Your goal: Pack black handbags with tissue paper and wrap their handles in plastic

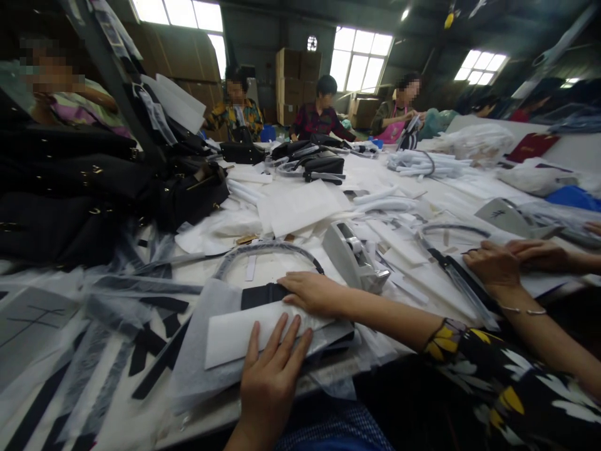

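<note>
A black bag (263, 295) lies flat in front of me, partly covered by a white folded sheet (230, 335). Its arched handle (270, 245), wrapped in clear film, points away from me. Under it spreads thin translucent wrapping (192, 369). My left hand (275, 373) rests on the white sheet with spread fingers. Across the bag's upper right part, my right hand (314, 293) lies palm down, fingers stretched out to the left. A grey tape dispenser (350, 254) stands just beyond my right hand. What lies under both palms is hidden.
Black bags (61, 219) are piled at the left, near film-wrapped black straps (159, 360). On the right a co-worker's hands (498, 269) handle another bag handle (455, 228). White sheets (305, 207) cover the table's middle. Several people work at the far side.
</note>
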Available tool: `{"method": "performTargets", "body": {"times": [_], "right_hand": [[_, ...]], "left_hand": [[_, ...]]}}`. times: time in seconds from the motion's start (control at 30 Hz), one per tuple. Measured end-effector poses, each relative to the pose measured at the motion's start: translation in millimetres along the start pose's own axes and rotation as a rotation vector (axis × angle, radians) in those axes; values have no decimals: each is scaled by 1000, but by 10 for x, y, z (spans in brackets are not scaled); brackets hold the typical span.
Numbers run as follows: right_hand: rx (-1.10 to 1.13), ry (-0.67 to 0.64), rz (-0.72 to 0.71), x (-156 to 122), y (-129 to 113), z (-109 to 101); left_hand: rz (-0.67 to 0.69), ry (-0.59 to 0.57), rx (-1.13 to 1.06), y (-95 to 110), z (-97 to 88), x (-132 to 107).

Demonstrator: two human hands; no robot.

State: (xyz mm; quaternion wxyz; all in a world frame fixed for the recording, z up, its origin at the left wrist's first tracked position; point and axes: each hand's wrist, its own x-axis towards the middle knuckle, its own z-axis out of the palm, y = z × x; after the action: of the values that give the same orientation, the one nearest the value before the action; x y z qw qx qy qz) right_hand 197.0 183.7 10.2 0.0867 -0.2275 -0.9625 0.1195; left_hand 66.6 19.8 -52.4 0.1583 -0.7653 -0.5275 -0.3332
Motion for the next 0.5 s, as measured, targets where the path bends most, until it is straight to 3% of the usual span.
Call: {"method": "performTargets", "body": {"times": [0.13, 0.5], "right_hand": [[-158, -141, 82, 39, 95, 85], [-319, -401, 62, 176, 181, -145]], "left_hand": [[4, 17, -2, 14, 14, -6], [32, -56, 40, -18, -1, -43]]}}
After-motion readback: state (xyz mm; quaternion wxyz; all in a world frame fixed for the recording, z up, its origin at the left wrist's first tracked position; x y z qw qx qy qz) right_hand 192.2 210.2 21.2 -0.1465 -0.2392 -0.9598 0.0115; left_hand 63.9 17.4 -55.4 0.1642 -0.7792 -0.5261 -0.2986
